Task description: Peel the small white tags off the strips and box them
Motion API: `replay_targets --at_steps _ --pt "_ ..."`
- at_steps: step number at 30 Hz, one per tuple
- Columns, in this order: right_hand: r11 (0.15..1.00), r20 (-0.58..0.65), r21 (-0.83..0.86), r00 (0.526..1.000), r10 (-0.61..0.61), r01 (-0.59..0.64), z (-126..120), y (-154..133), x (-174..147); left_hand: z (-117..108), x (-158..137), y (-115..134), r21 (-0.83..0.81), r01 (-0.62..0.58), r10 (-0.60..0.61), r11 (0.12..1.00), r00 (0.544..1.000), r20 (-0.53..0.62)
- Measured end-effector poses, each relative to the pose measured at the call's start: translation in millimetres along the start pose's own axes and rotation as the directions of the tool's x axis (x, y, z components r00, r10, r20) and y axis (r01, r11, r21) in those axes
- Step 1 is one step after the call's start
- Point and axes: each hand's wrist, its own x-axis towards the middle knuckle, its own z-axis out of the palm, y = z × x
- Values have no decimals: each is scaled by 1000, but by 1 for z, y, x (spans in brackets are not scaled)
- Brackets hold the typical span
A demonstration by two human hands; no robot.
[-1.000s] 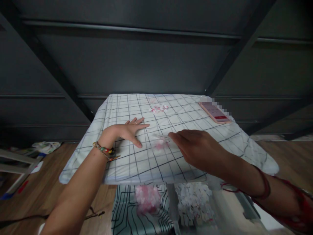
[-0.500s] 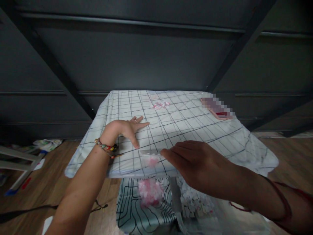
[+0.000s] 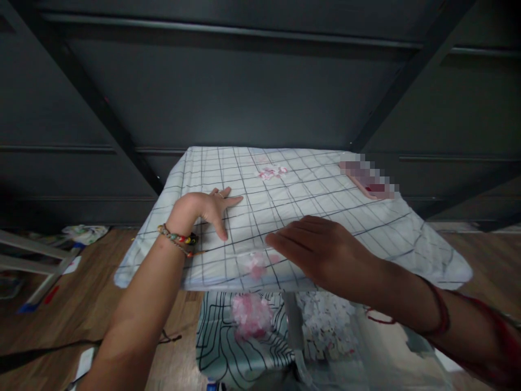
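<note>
Grip unclear on right hand (image 3: pixel 317 250): fingers together, can't tell if holding anything. Blurred pink-white bits (image 3: pixel 256 265) are just beside its fingertips, near front edge of grid cloth (image 3: pixel 325 198). Left hand (image 3: pixel 214 209) lies splayed there, holding nothing.

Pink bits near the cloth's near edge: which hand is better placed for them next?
Probably the right hand: its fingertips are close to those pink bits. The left hand is spread on the checked cloth, farther off. Whether the right grips anything is unclear.
</note>
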Motion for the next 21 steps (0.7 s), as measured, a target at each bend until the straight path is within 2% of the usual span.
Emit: replay_targets --at_steps 5,10,13,17,21 --pt "995 24 84 998 -55 52 5 7 -2 2 3 -9 7 2 -2 1000 1000 -30" --pt "994 25 99 998 -50 47 -9 12 -10 5 6 -12 20 -20 21 1000 998 -51" --pt "1000 0 24 1000 -12 12 -19 13 -18 3 4 -7 18 -23 23 1000 1000 -8" --pt "980 12 -169 994 105 -102 -26 9 -29 0 1 5 -18 -114 114 993 993 10" --pt "969 40 -196 986 161 -151 -28 -5 -32 0 2 12 -4 -83 83 997 994 69"
